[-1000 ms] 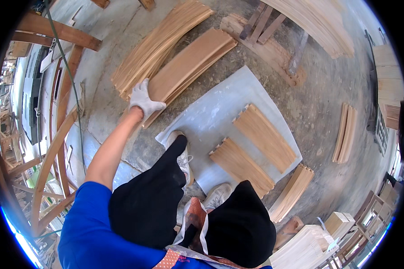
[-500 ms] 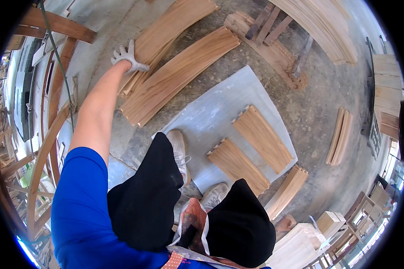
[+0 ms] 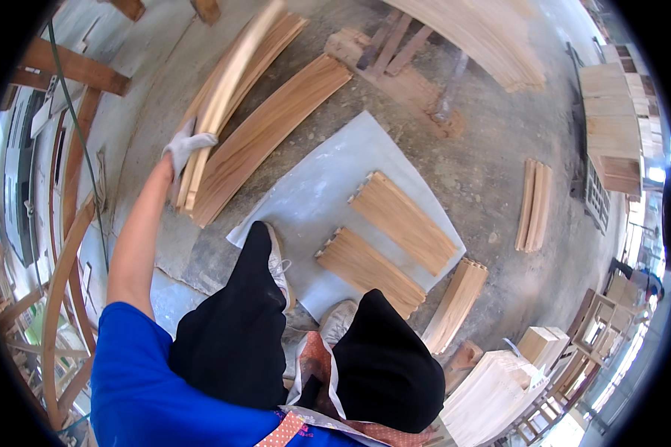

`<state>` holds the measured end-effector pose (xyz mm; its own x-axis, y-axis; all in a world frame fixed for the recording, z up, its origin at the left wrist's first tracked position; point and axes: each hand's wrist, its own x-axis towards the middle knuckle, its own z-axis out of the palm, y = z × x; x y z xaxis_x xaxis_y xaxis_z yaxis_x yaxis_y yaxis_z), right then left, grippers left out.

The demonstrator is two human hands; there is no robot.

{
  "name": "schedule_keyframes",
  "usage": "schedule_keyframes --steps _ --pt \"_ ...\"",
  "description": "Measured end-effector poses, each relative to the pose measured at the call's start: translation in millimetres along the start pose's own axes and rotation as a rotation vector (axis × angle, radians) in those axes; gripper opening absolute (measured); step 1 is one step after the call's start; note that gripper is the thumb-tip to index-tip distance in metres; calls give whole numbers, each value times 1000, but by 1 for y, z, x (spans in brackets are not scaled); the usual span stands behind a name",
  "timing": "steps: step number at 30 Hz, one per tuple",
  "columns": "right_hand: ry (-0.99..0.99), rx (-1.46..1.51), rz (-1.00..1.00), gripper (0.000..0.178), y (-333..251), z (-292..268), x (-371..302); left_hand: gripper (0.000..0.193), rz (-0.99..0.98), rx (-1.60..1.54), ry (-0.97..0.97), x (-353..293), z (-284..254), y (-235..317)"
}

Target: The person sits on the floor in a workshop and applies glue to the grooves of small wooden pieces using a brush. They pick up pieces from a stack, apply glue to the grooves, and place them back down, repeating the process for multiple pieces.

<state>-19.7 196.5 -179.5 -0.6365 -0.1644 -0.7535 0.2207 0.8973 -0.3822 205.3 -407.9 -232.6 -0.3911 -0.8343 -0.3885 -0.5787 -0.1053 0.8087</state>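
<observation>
My left hand (image 3: pixel 187 143), in a pale glove, is closed round long wooden boards (image 3: pixel 227 86) near their near end. The thumb lies over the upper edge and the fingers go down the far side. These boards stand tilted on their long edge, blurred at the far end. Beneath and beside them more wood (image 3: pixel 283 36) of the same pile shows. To their right a long brown plank (image 3: pixel 276 130) lies flat on the floor. My right hand is out of the picture.
By my shoes, a grey sheet (image 3: pixel 306 197) carries two short panels (image 3: pixel 406 222) (image 3: pixel 373 270). Short board stacks (image 3: pixel 455 305) (image 3: pixel 534 205) lie to the right. A large pale wood stack (image 3: pixel 492 37) is at the far side. Curved wooden frames (image 3: pixel 56 298) stand at the left.
My left hand has gone from lying spread on the pile to gripping boards, now tipped up on edge. The whole view has shifted somewhat, with floor things appearing further left.
</observation>
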Motion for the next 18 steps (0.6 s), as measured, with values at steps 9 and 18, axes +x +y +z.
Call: schedule_keyframes --steps 9,18 --pt "508 261 -351 33 -17 -82 -63 51 -39 -680 -245 -150 -3 105" --pt "213 949 -893 50 -116 -120 -221 100 722 -151 -591 -286 46 305"
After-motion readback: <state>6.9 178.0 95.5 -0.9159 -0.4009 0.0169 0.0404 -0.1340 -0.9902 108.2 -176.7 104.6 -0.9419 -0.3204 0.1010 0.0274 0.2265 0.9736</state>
